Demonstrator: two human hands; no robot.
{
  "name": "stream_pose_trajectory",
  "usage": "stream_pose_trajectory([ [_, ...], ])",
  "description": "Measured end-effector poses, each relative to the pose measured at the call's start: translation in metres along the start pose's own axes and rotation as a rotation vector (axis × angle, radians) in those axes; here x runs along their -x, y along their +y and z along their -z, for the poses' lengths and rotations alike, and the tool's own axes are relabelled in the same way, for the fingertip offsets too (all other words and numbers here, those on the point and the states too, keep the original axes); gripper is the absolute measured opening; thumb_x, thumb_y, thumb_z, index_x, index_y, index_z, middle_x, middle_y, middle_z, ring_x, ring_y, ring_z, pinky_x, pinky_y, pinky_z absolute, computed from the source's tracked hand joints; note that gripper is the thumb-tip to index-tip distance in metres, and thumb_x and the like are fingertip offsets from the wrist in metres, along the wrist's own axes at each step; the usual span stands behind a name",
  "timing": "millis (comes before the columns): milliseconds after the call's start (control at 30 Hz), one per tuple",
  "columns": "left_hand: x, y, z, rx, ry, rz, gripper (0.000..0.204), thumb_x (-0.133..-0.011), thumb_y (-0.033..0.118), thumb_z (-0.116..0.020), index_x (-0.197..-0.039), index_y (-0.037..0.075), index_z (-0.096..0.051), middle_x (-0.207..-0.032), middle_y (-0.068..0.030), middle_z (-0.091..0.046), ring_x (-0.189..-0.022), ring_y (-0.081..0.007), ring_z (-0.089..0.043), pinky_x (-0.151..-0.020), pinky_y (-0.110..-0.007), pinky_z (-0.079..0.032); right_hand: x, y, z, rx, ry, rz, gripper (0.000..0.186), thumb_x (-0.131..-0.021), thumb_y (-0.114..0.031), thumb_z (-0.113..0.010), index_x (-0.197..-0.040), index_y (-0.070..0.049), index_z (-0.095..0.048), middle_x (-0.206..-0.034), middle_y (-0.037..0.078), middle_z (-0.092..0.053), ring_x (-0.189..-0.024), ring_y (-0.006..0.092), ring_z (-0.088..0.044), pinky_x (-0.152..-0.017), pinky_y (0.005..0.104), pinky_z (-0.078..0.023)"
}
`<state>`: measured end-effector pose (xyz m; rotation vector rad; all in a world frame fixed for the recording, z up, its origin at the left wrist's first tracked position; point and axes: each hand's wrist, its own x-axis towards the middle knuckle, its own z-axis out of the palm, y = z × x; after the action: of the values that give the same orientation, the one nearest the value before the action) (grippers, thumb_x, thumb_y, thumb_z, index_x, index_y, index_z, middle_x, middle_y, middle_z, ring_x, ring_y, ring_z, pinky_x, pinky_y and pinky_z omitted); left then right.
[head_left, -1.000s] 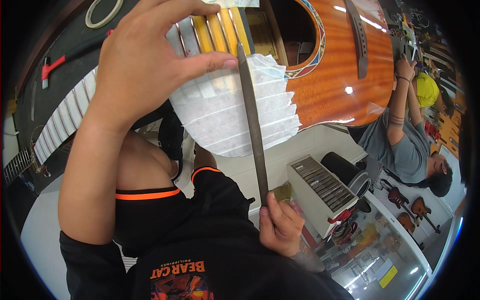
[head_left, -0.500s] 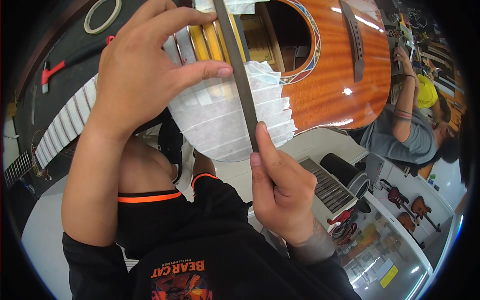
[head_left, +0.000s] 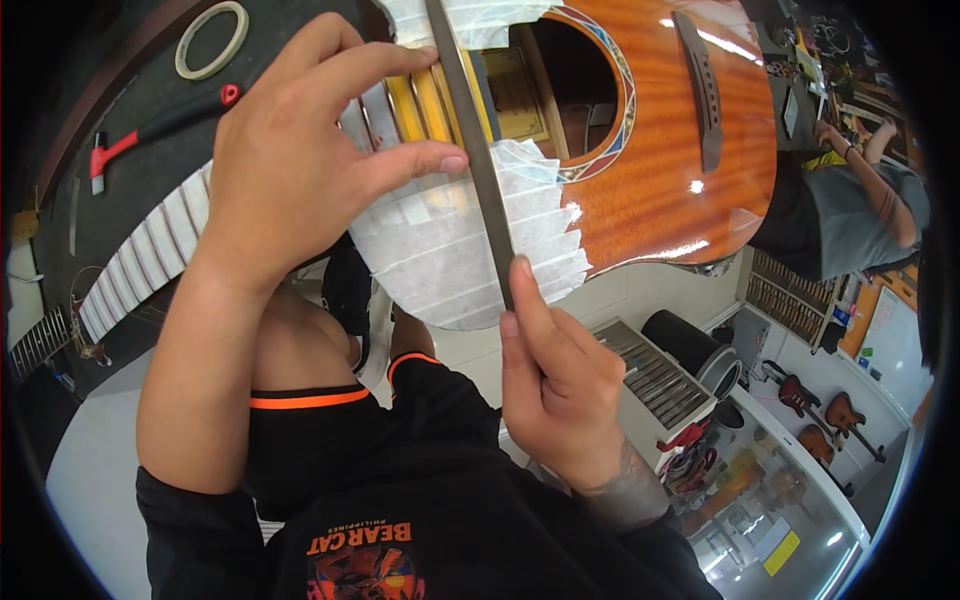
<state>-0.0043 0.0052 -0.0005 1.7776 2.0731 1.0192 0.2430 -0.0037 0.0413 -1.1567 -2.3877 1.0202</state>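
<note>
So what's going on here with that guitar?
A person pinches a long dark file in the right hand; it lies across the fretboard of an acoustic guitar, near the soundhole. The left hand spreads over the fretboard, thumb and fingertip close to the file. White tape covers part of the guitar's top. A red-and-black hammer and a tape roll lie off to the left.

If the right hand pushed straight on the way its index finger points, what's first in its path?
The white tape on the guitar looks first ahead of the right hand, along the file it grips. Height is unclear, so it may pass over; beyond, the left hand sits beside that line.
</note>
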Motion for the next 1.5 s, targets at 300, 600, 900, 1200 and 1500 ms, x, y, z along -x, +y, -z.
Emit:
stream_pose_trajectory([
  [300,-0.001,0.005,0.001,-0.024,-0.007,-0.020,0.063,-0.063,0.033,-0.094,-0.118,0.009,-0.076,-0.091,-0.0040,-0.057,-0.084,-0.0199,-0.058,-0.076,-0.032,-0.048,0.055,0.007,0.008,0.030,0.004,0.016,0.052,-0.086,0.009,-0.071,-0.137,0.004,-0.063,-0.069,0.010,-0.057,-0.054,0.0215,-0.056,-0.052,0.0323,-0.047],
  [600,0.004,-0.001,0.001,-0.017,-0.004,0.043,0.064,-0.062,0.033,-0.095,-0.118,0.008,-0.076,-0.092,-0.0039,-0.058,-0.085,-0.0197,-0.058,-0.076,-0.032,-0.048,0.047,0.018,0.000,-0.006,-0.011,0.031,0.049,-0.086,0.012,-0.069,-0.135,0.008,-0.063,-0.066,0.012,-0.058,-0.053,0.0201,-0.056,-0.054,0.0290,-0.047],
  [900,0.003,-0.002,0.001,-0.030,-0.005,0.018,0.064,-0.063,0.035,-0.095,-0.118,0.008,-0.076,-0.092,-0.0045,-0.057,-0.084,-0.0201,-0.059,-0.076,-0.033,-0.049,-0.011,0.005,-0.002,-0.005,-0.008,0.023,0.048,-0.087,0.011,-0.069,-0.135,0.006,-0.065,-0.068,0.013,-0.058,-0.054,0.0198,-0.056,-0.054,0.0290,-0.047],
  [1200,0.001,0.003,0.001,-0.088,0.000,-0.032,0.059,-0.068,0.035,-0.093,-0.118,0.010,-0.075,-0.093,-0.0041,-0.058,-0.085,-0.0208,-0.060,-0.077,-0.034,-0.050,0.081,0.026,0.021,0.139,0.067,-0.018,0.048,-0.083,0.008,-0.074,-0.130,0.001,-0.069,-0.076,0.010,-0.066,-0.058,0.0206,-0.064,-0.054,0.0327,-0.052],
  [1500,0.004,0.003,-0.007,-0.126,0.076,-0.094,0.053,-0.072,0.037,-0.091,-0.116,0.013,-0.075,-0.093,-0.0035,-0.059,-0.084,-0.0222,-0.062,-0.076,-0.036,-0.050,0.098,0.028,0.019,0.194,0.035,0.032,0.047,-0.078,0.009,-0.076,-0.123,-0.001,-0.072,-0.079,0.012,-0.069,-0.060,0.0222,-0.067,-0.056,0.0303,-0.054],
])
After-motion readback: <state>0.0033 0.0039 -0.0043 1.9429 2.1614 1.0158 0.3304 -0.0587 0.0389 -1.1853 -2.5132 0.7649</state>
